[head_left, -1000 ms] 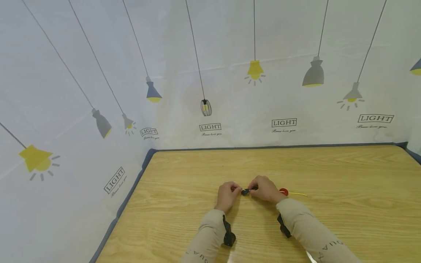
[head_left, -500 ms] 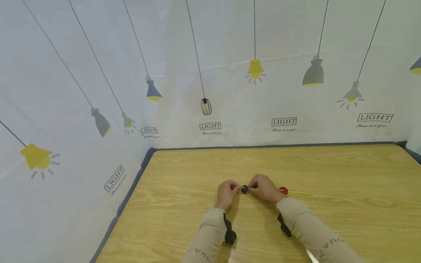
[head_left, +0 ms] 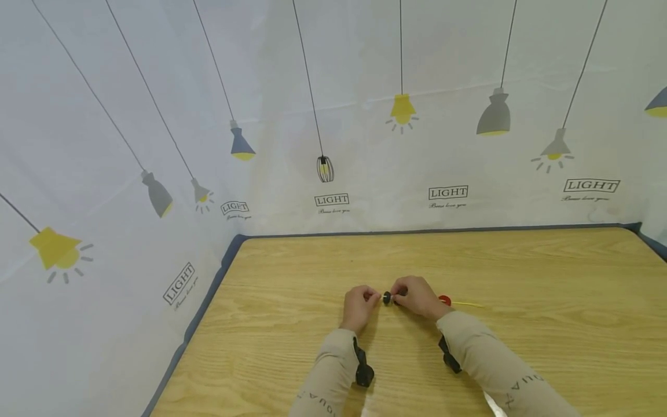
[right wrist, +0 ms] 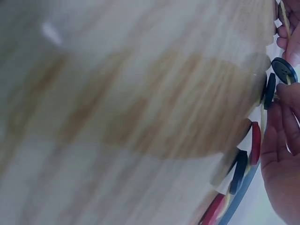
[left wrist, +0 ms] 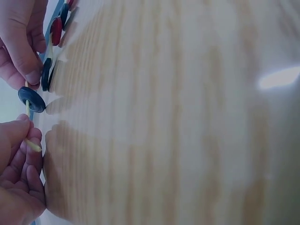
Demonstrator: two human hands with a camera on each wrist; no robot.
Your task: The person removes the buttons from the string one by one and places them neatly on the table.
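Note:
A dark round button (left wrist: 32, 99) hangs on a yellow string (left wrist: 27, 108) between the two hands, above the wooden table. The left hand (head_left: 358, 308) pinches the string on one side of it, with the loose string end poking out past the fingers. On the other side, the right hand (head_left: 418, 298) pinches the string close to the button. More buttons sit along the string past the right hand: a dark one (right wrist: 270, 90), a red one (right wrist: 255, 143), another dark one (right wrist: 239, 172) and another red one (right wrist: 214, 208). In the head view the right hand hides most of them.
The wooden table (head_left: 292, 272) has a dark blue edge (head_left: 208, 301). A white wall covering (head_left: 365, 127) printed with lamps stands behind and to the left. Beyond the right wrist, a yellow string tail (head_left: 469, 304) lies by a red button (head_left: 444, 300).
The dark button between the hands has turned, from face-on half a second ago to nearly edge-on. Both hands keep their pinch and have barely moved.

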